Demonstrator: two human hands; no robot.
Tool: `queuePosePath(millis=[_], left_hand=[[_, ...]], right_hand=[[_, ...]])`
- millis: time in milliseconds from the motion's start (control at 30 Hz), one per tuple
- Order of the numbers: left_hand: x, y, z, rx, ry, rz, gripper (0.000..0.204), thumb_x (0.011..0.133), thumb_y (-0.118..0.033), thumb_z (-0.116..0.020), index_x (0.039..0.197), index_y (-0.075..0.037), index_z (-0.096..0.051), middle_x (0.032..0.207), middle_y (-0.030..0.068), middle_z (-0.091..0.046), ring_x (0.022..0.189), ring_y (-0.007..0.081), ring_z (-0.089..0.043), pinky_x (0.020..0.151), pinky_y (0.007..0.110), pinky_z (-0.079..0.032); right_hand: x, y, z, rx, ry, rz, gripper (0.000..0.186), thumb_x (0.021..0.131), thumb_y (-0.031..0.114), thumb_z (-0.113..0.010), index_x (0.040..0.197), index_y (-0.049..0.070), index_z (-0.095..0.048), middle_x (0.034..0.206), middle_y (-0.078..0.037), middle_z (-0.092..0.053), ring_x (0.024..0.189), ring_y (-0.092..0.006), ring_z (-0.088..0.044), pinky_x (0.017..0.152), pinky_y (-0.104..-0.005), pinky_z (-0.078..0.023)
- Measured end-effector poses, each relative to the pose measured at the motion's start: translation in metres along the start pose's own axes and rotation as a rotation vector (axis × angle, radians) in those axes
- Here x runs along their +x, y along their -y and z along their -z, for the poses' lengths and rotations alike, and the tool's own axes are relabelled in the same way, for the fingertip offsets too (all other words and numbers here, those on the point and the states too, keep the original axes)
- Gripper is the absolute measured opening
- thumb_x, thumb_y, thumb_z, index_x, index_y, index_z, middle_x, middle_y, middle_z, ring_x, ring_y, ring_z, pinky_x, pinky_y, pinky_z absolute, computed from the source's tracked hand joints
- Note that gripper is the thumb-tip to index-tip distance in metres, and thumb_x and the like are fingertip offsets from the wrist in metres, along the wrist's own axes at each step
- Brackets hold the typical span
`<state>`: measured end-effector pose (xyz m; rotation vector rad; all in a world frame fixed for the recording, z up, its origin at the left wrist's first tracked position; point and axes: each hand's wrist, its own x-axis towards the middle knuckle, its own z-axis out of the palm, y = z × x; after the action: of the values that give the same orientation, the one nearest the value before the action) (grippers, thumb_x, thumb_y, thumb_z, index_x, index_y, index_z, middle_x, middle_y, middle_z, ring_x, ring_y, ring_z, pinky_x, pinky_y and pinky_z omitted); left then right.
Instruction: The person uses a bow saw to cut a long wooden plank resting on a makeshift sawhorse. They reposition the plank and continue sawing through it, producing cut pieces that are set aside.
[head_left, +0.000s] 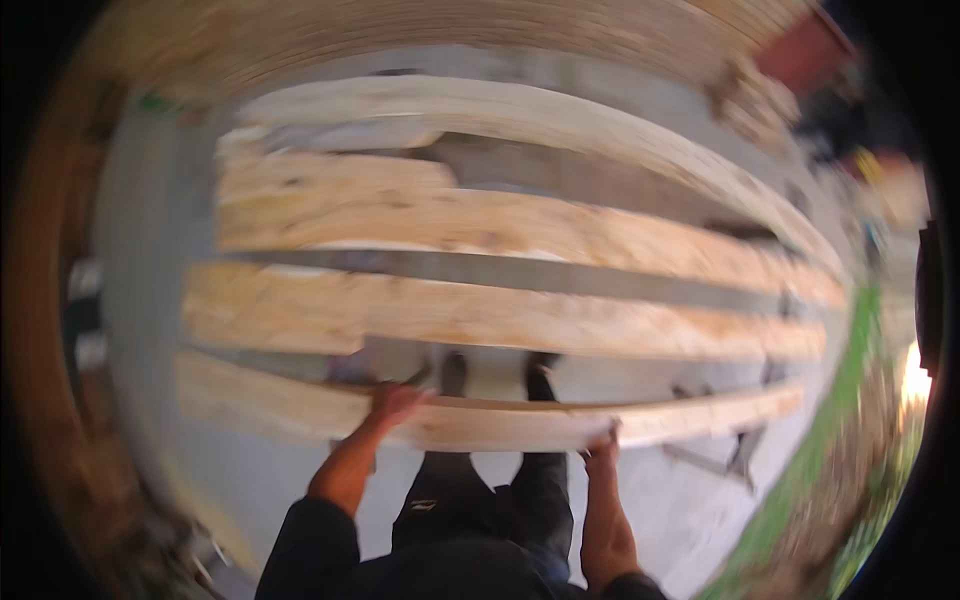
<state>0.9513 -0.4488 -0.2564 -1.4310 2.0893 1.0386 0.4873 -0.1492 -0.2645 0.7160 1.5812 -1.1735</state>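
A long pale wooden board (500, 428) lies crosswise close in front of my body, above my legs. My left hand (397, 402) grips it left of its middle, with fingers over the far edge. Right of the middle, my right hand (603, 445) holds its near edge; blur hides part of those fingers. Just beyond, and apart from it, lies a second board (560, 318) with a notched left end. Farther off is a third board (540, 228), also cut in a step near its left end. The farthest board (520, 105) curves along the back.
A dark stand (740, 460) shows under the right end of the boards. Grey concrete floor (150, 240) lies around and beneath them. Stacked timber (400, 45) fills the back. A green strip (835, 425) borders the right side, and blurred clutter (205, 560) is at lower left.
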Motion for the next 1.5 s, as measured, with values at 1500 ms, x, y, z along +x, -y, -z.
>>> queuePosePath(millis=[1500], left_hand=[[0.023,-0.141,0.001,0.098,0.307,-0.218,0.079,0.105,-0.065,-0.03,0.091,-0.005,-0.079,0.098,0.0241,-0.076,0.103,0.0466,-0.07,0.095,0.055,-0.052]], right_hand=[[-0.082,0.118,0.033,0.511,0.056,0.325,0.108,0.088,0.089,-0.051,0.163,0.012,-0.034,0.162,-0.013,-0.044,0.148,-0.0373,-0.041,0.126,-0.0552,-0.027]])
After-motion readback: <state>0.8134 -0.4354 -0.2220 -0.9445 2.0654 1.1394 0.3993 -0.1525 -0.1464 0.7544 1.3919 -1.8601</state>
